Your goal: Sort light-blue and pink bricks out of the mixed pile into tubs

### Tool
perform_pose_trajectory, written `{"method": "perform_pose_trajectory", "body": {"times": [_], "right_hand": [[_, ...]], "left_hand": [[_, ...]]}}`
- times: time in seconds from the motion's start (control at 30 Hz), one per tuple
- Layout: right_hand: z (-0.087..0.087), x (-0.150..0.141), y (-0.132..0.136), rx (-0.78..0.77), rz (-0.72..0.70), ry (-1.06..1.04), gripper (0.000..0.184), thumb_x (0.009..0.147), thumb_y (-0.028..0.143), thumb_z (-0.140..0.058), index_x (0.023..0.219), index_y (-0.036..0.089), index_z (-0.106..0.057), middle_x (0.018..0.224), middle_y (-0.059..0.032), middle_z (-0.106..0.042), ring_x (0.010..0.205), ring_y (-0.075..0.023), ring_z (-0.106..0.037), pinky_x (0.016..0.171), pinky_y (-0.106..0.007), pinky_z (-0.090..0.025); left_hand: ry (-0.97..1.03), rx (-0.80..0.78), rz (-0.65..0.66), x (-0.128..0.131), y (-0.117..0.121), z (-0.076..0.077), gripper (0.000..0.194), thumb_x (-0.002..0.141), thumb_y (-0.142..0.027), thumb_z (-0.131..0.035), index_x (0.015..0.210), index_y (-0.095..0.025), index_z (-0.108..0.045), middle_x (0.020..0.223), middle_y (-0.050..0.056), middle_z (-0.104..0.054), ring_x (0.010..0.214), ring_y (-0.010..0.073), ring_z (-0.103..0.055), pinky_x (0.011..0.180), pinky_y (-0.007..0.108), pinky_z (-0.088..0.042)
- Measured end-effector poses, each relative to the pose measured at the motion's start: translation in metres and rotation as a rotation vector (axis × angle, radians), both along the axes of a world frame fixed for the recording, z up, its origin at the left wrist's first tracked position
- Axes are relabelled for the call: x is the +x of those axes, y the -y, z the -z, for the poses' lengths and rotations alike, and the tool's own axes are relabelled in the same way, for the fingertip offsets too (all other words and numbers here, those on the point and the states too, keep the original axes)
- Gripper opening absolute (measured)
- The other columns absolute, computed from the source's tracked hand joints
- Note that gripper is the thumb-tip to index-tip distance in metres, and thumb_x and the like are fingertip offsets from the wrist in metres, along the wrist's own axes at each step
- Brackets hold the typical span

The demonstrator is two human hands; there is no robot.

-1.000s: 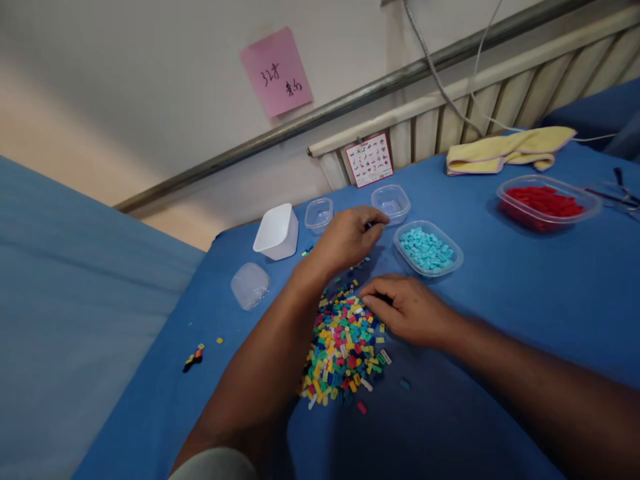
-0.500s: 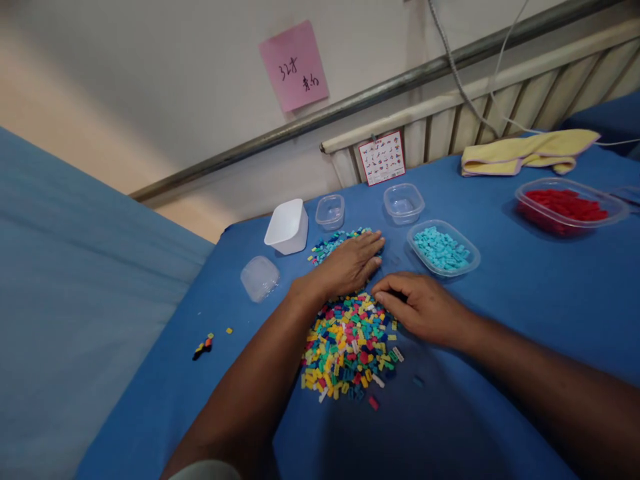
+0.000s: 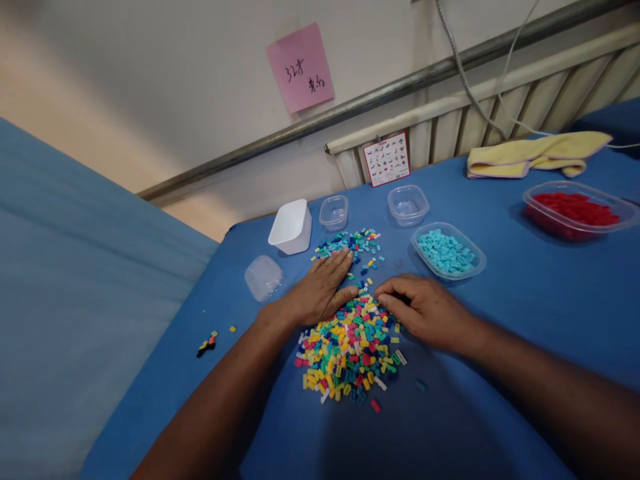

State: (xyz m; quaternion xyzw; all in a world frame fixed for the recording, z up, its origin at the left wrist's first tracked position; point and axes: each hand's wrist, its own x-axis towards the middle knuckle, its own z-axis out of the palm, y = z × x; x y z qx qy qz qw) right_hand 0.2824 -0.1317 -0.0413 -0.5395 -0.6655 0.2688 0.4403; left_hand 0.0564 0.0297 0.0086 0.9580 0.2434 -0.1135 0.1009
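Observation:
A mixed heap of small plastic building bricks (image 3: 350, 347), yellow, green, pink, white and blue, lies on the blue tabletop. Behind it is a smaller scatter of mostly blue and teal bricks (image 3: 357, 243). My left hand (image 3: 320, 290) rests palm down between the two groups, fingers stretched out and thumb apart, touching bricks at its edges. At the heap's upper right, my right hand (image 3: 423, 308) has curled fingers, thumb and forefinger tips together; whatever is between them is hidden. Beyond it stands a clear tub of light blue bricks (image 3: 447, 252).
Two clear tubs, a left one (image 3: 334, 213) and a right one (image 3: 409, 205), stand at the back beside a white container (image 3: 291, 228). A clear lid (image 3: 263, 278) lies left. A tub of red bricks (image 3: 575, 210) and a yellow cloth (image 3: 537, 155) are far right. Black and orange pieces (image 3: 207, 345) lie left.
My left hand has moved left and back toward me, uncovering more of the blue and teal scatter. My right hand has stayed nearly in place. The view has shifted slightly.

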Motion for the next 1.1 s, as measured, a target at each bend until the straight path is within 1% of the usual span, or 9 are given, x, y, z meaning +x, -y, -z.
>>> {"method": "perform_pose_trajectory", "body": {"times": [0.17, 0.27, 0.47, 0.57, 0.67, 0.77, 0.9, 1.0, 1.1], "right_hand": [[0.0, 0.001, 0.002, -0.019, -0.002, -0.001, 0.018, 0.107, 0.026, -0.06, 0.106, 0.026, -0.077, 0.102, 0.0003, -0.08, 0.096, -0.0191, -0.073, 0.085, -0.033, -0.052], [0.001, 0.001, 0.003, -0.017, -0.002, 0.003, 0.018, 0.107, 0.027, -0.059, 0.104, 0.027, -0.077, 0.103, 0.0008, -0.081, 0.095, -0.019, -0.074, 0.085, -0.033, -0.052], [0.003, 0.001, 0.005, -0.045, 0.012, 0.031, 0.022, 0.109, 0.035, -0.057, 0.109, 0.027, -0.078, 0.105, -0.0009, -0.081, 0.096, -0.0204, -0.075, 0.086, -0.034, -0.054], [0.005, 0.002, 0.007, -0.062, 0.015, 0.033, 0.024, 0.11, 0.039, -0.057, 0.109, 0.028, -0.078, 0.104, -0.0009, -0.081, 0.096, -0.0204, -0.075, 0.087, -0.034, -0.055], [0.006, 0.002, 0.01, -0.072, 0.014, 0.038, 0.026, 0.11, 0.042, -0.057, 0.112, 0.029, -0.078, 0.105, -0.0012, -0.081, 0.096, -0.0205, -0.075, 0.086, -0.034, -0.057], [0.007, 0.002, 0.011, -0.084, 0.022, 0.047, 0.026, 0.11, 0.044, -0.058, 0.114, 0.029, -0.079, 0.106, -0.0016, -0.081, 0.095, -0.0207, -0.076, 0.084, -0.034, -0.058], [0.008, 0.002, 0.011, -0.088, 0.047, 0.069, 0.026, 0.109, 0.045, -0.058, 0.113, 0.029, -0.079, 0.103, -0.0013, -0.082, 0.091, -0.0206, -0.076, 0.08, -0.033, -0.058], [0.008, 0.003, 0.01, -0.092, 0.054, 0.085, 0.027, 0.109, 0.046, -0.058, 0.112, 0.028, -0.079, 0.103, -0.0015, -0.082, 0.091, -0.0211, -0.077, 0.081, -0.034, -0.059], [0.006, 0.003, 0.01, -0.098, 0.054, 0.086, 0.028, 0.11, 0.046, -0.058, 0.111, 0.028, -0.079, 0.102, -0.0018, -0.082, 0.089, -0.0214, -0.077, 0.079, -0.034, -0.059]], "left_hand": [[0.092, -0.077, -0.135, -0.016, 0.0, -0.007, 0.086, 0.112, -0.073, -0.016, 0.177, -0.016, -0.018, 0.183, 0.01, -0.013, 0.171, 0.0268, -0.012, 0.141, 0.05, -0.006], [0.138, -0.107, -0.139, -0.025, 0.003, -0.01, 0.084, 0.113, -0.069, -0.019, 0.176, -0.014, -0.025, 0.181, 0.01, -0.021, 0.17, 0.0261, -0.018, 0.141, 0.049, -0.01], [0.478, -0.025, -0.295, -0.046, 0.001, 0.01, 0.068, 0.115, -0.06, -0.034, 0.165, -0.016, -0.051, 0.168, 0.012, -0.05, 0.157, 0.0288, -0.048, 0.133, 0.049, -0.037], [0.631, 0.023, -0.236, -0.051, 0.0, 0.02, 0.051, 0.114, -0.052, -0.047, 0.145, -0.019, -0.07, 0.15, 0.012, -0.068, 0.142, 0.0285, -0.063, 0.124, 0.049, -0.05], [0.647, -0.001, -0.093, -0.051, 0.006, 0.021, 0.035, 0.113, -0.04, -0.053, 0.126, -0.021, -0.078, 0.13, 0.009, -0.079, 0.126, 0.0252, -0.072, 0.111, 0.044, -0.058], [0.666, -0.032, -0.07, -0.051, 0.009, 0.02, 0.029, 0.112, -0.035, -0.055, 0.118, -0.02, -0.079, 0.118, 0.007, -0.081, 0.113, 0.0223, -0.076, 0.101, 0.04, -0.062], [0.768, 0.047, -0.205, -0.047, -0.002, 0.024, 0.031, 0.109, -0.033, -0.058, 0.132, -0.02, -0.075, 0.132, 0.01, -0.077, 0.125, 0.0249, -0.073, 0.112, 0.045, -0.058], [0.692, 0.094, -0.18, -0.035, -0.015, 0.026, 0.036, 0.108, -0.027, -0.056, 0.141, -0.019, -0.071, 0.141, 0.01, -0.074, 0.133, 0.0263, -0.069, 0.117, 0.047, -0.054], [0.571, 0.117, -0.118, -0.022, -0.026, 0.027, 0.032, 0.107, -0.02, -0.056, 0.133, -0.02, -0.075, 0.135, 0.008, -0.077, 0.128, 0.0258, -0.07, 0.115, 0.046, -0.055]]}}
